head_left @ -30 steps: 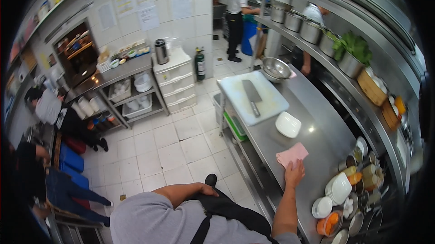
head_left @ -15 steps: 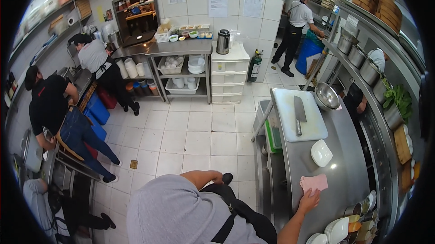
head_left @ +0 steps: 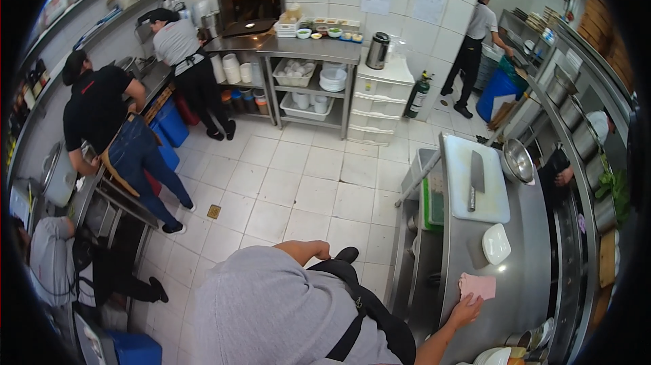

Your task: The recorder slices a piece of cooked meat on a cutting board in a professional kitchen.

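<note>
On the steel counter, my right hand (head_left: pixel 466 311) is closed on the near edge of a folded pink cloth (head_left: pixel 478 286). The cloth lies just on the near side of a white square bowl (head_left: pixel 496 244). Beyond the bowl is a white cutting board (head_left: pixel 489 195), with a cleaver-like knife (head_left: pixel 477 178) resting on it. My left hand (head_left: pixel 320 250) hangs beside my body, in front of the grey shirt and away from the counter; its fingers are too small to make out.
A metal bowl (head_left: pixel 517 160) sits beside the board's far corner. Stacked white dishes (head_left: pixel 494 357) stand at the counter's near end. Pots (head_left: pixel 571 112) line the right shelf. Several co-workers, one in a black shirt (head_left: pixel 102 108), work along the left. A drawer unit (head_left: pixel 381 90) stands ahead.
The view has turned a little to the left, so the room shifts rightward. My left hand shows more now. My right hand still holds the cloth near the bowl.
</note>
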A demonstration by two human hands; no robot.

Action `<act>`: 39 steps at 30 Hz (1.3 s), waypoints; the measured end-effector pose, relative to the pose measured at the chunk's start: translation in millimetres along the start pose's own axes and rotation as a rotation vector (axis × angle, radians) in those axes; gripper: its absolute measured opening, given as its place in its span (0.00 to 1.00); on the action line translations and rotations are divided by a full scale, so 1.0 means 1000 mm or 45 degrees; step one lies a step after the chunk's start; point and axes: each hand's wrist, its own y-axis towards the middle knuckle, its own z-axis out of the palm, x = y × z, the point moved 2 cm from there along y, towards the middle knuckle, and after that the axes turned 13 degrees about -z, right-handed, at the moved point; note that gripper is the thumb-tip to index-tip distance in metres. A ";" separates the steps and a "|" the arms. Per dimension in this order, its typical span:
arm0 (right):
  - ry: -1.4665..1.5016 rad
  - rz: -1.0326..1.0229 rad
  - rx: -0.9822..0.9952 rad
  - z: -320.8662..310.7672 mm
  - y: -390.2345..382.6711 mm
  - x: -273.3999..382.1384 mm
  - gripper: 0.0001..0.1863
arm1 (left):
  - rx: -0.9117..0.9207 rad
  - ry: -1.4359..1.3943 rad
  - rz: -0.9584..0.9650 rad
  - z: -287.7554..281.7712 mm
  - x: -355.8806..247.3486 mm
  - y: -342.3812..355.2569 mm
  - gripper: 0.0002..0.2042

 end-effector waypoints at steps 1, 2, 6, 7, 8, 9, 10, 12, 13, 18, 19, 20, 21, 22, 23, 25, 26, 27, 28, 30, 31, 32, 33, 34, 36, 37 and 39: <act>-0.022 -0.012 -0.005 0.001 0.001 -0.002 0.30 | -0.018 -0.003 0.052 0.000 0.002 0.001 0.26; -0.043 -0.023 -0.010 0.003 0.002 -0.004 0.30 | -0.037 -0.005 0.104 0.001 0.003 0.001 0.27; -0.066 -0.003 0.051 0.006 0.002 -0.005 0.30 | -0.038 -0.023 0.031 -0.001 0.003 0.006 0.25; -0.065 -0.015 0.027 0.007 0.002 -0.009 0.30 | -0.055 -0.027 0.027 -0.001 0.002 0.006 0.25; -0.063 -0.026 0.003 0.008 0.002 -0.011 0.30 | -0.057 -0.035 0.021 -0.001 0.002 0.005 0.25; -0.058 -0.035 0.006 0.008 0.003 -0.009 0.30 | -0.059 -0.043 0.038 -0.001 0.003 0.005 0.24; -0.063 -0.009 0.026 0.008 0.003 -0.008 0.30 | -0.062 -0.050 0.056 -0.001 0.005 0.004 0.24; -0.070 0.017 0.043 0.010 0.003 -0.009 0.30 | -0.076 -0.055 0.057 -0.002 0.008 0.001 0.24; -0.057 0.008 0.034 0.010 0.003 -0.012 0.30 | -0.088 -0.053 0.065 -0.002 0.008 -0.001 0.24; -0.080 -0.031 -0.016 0.008 0.002 -0.008 0.30 | -0.083 -0.074 0.040 0.003 0.018 -0.007 0.24; -0.078 -0.029 -0.009 0.006 0.002 -0.005 0.30 | -0.084 -0.072 0.023 0.004 0.020 -0.009 0.24; -0.077 -0.028 -0.002 0.006 0.001 -0.004 0.30 | -0.082 -0.074 0.020 0.005 0.022 -0.011 0.24; -0.078 -0.027 -0.004 0.006 0.001 -0.005 0.30 | -0.073 -0.065 0.024 0.005 0.023 -0.010 0.24; -0.075 -0.026 -0.010 0.006 0.001 -0.007 0.30 | -0.064 -0.056 0.028 0.006 0.025 -0.010 0.24; -0.072 -0.025 -0.016 0.007 0.001 -0.008 0.30 | -0.064 -0.057 0.029 0.007 0.027 -0.010 0.24; -0.074 -0.022 -0.027 0.009 0.001 -0.011 0.30 | -0.079 -0.060 0.040 0.008 0.028 -0.010 0.25; -0.075 -0.020 -0.037 0.010 0.001 -0.013 0.30 | -0.079 -0.058 0.044 0.009 0.028 -0.010 0.25; -0.075 -0.021 -0.036 0.010 0.002 -0.011 0.30 | -0.092 -0.072 0.025 0.010 0.029 -0.010 0.25; -0.069 -0.017 -0.031 0.010 0.002 -0.009 0.30 | -0.104 -0.084 0.006 0.010 0.030 -0.010 0.25; -0.066 -0.010 -0.026 0.010 0.002 -0.007 0.30 | -0.092 -0.080 0.009 0.008 0.027 -0.009 0.25; -0.079 -0.006 -0.022 0.010 0.002 -0.008 0.30 | -0.081 -0.075 0.012 0.007 0.025 -0.009 0.25; -0.093 -0.003 -0.018 0.010 0.002 -0.008 0.30 | -0.080 -0.073 0.014 0.005 0.024 -0.009 0.25; -0.093 -0.002 -0.018 0.009 0.002 -0.008 0.30 | -0.085 -0.080 0.034 0.004 0.023 -0.008 0.25; -0.090 0.004 -0.012 0.009 0.003 -0.007 0.30 | -0.091 -0.087 0.055 0.003 0.021 -0.007 0.25; -0.085 0.009 -0.006 0.007 0.004 -0.006 0.30 | -0.078 -0.067 0.050 0.003 0.018 -0.003 0.25; -0.047 0.007 0.021 0.006 0.005 -0.005 0.30 | -0.066 -0.049 0.044 0.004 0.017 -0.001 0.25; -0.010 0.007 0.047 0.006 0.006 -0.004 0.30 | -0.079 -0.054 0.038 0.006 0.016 0.001 0.26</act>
